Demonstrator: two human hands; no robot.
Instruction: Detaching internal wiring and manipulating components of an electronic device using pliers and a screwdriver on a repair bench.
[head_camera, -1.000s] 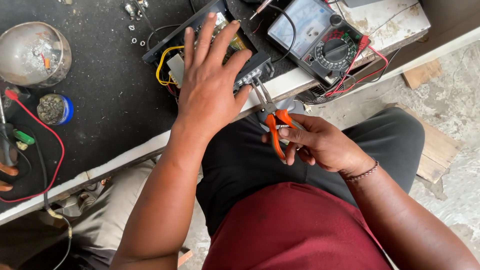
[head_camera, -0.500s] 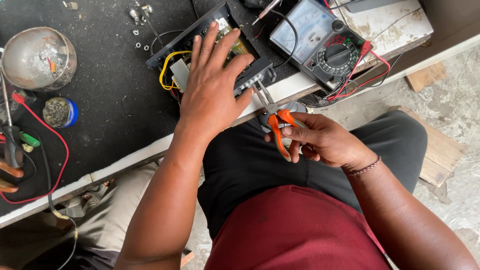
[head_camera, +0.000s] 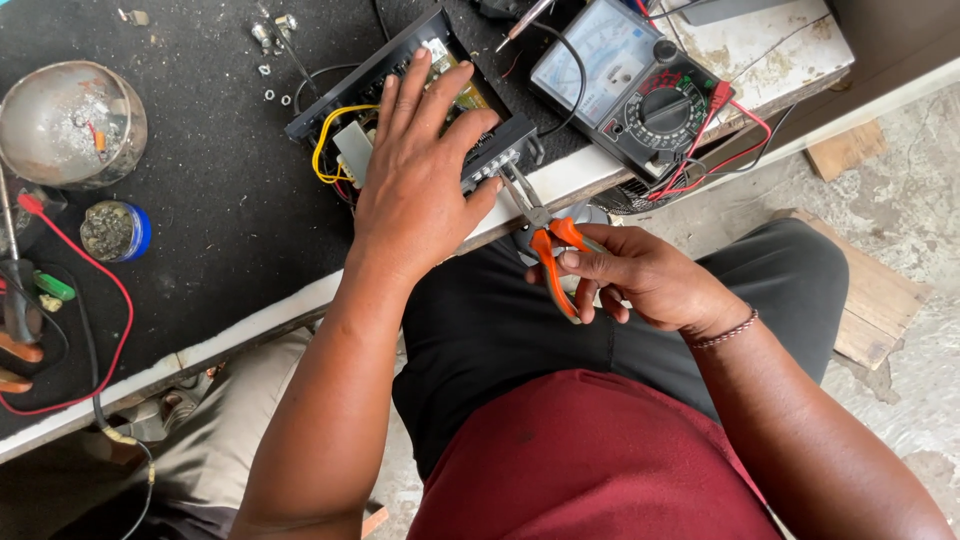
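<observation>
Left hand (head_camera: 420, 190) spread flat, released, on opened electronics unit (head_camera: 400, 90); right hand (head_camera: 640, 280) grasping orange-handled pliers (head_camera: 545, 240), tips seemingly touching unit's front edge.

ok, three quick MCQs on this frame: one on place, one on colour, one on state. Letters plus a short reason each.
1. Where does the left hand rest?
A. on the open black device
B. on the analog meter
C. on the metal bowl

2. What colour are the handles of the pliers?
A. blue
B. orange
C. green

3. How are the pliers placed?
A. lying on the bench
B. hanging off a wire
C. held in the right hand, nose at the device's front edge

Key: 1 A, the palm lies flat over the device's open top. 2 B, both handles show orange. 3 C, the fingers wrap the handles.
</observation>
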